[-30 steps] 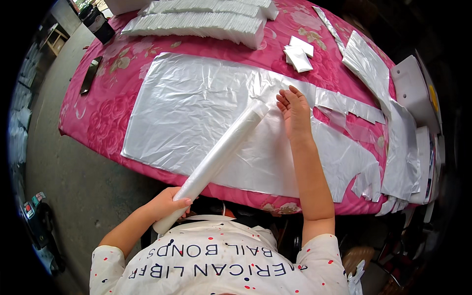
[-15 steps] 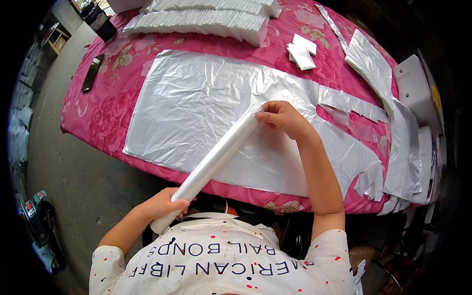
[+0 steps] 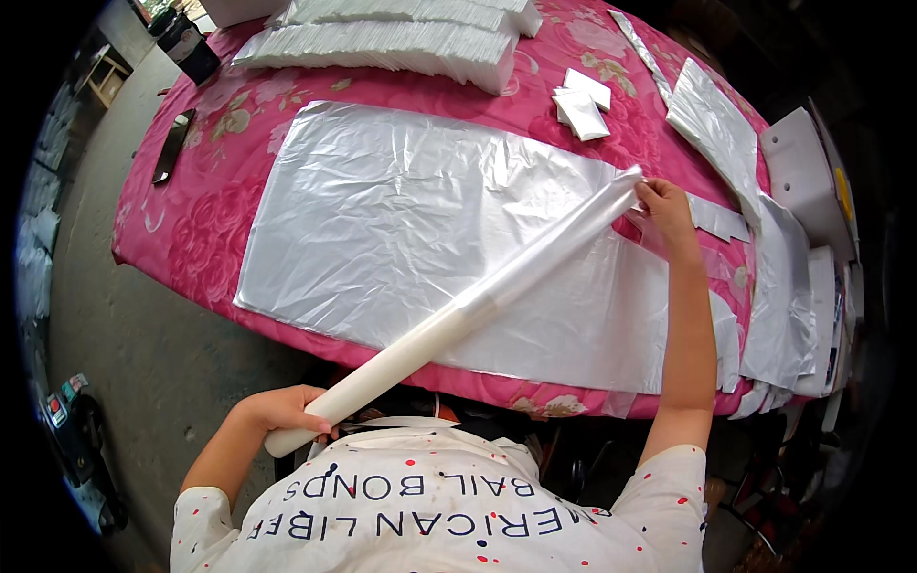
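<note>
While each hand, left [image 3: 282, 411] and right [image 3: 664, 205], grips the roll [image 3: 458, 315], clear sheets [image 3: 420, 220] cover the pink floral desk [image 3: 205, 229] above grey floor [image 3: 115, 315].

Pink floral tablecloth [image 3: 205, 239], grey concrete floor [image 3: 124, 334]

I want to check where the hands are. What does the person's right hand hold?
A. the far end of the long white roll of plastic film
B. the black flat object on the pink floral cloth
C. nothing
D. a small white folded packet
A: the right hand pinches the far end of the long white roll of plastic film, while the left hand grips its near end.
</note>
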The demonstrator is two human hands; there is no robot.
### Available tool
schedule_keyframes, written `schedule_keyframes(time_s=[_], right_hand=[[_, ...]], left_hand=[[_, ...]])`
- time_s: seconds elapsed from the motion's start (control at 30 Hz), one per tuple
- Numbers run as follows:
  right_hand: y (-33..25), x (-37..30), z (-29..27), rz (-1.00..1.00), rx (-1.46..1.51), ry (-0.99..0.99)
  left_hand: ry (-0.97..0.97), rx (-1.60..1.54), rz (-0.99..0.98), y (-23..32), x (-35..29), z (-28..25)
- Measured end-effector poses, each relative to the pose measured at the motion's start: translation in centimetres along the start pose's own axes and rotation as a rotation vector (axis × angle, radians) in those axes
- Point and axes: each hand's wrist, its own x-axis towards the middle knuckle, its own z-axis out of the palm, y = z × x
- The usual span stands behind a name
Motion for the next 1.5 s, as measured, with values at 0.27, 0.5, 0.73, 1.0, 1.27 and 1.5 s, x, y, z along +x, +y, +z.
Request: schedule_keyframes(time_s=[0.27,0.5,0.73,1.0,1.27,1.5], right_hand=[[0.9,-0.2,-2.9,-0.022,-0.052,0.038],[-2.8,-0.8,5.4,-0.061,0.02,-0.239],[-3.5,0.2,7.8,-0.04,-0.09,-0.325],[-4.3,1.0,6.8,0.132,0.072,-0.413],[-8.0,-12.3,9.2,-0.625,-0.496,-0.363],[-3.2,-15.9,9.3,-0.639,-0.78,-0.055]], left_hand=[[-0.034,0.634,0.004,5.8,-1.6,-0.3],[0.44,1.513,0.582,17.3,5.6,4.5],[0.122,1.711,1.195,14.6,10.6,5.5],[0.208,1.778,0.973,11.2,11.9,7.2],[0.344,1.813,0.878,8.9,12.4,9.4],[0.385,1.831,0.905,8.5,12.4,9.8]])
